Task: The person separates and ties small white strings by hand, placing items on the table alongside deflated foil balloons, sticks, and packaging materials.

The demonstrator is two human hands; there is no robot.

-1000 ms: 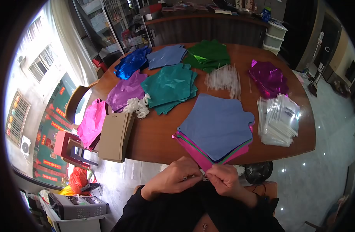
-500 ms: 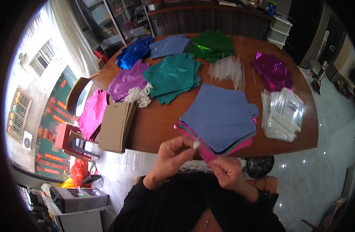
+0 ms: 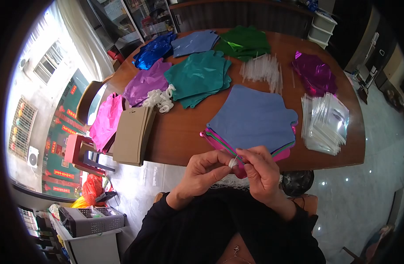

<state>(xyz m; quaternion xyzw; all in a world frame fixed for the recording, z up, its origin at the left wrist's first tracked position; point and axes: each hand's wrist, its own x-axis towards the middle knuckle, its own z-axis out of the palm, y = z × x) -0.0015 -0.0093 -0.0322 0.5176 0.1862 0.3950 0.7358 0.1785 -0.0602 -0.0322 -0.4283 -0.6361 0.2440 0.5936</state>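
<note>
White roll [image 3: 232, 163] sits pinched in the left hand [image 3: 203, 174], beside the right hand [image 3: 261, 175].

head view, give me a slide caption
Left hand holds a small white item beside the right hand, by a blue-topped stack of coloured sheets.

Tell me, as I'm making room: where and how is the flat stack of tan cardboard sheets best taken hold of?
Probably take the tan cardboard stack by its near left corner, coming from the near side and pinching top and underside: that corner appears to overhang the brown wooden table, leaving room beneath.
</note>
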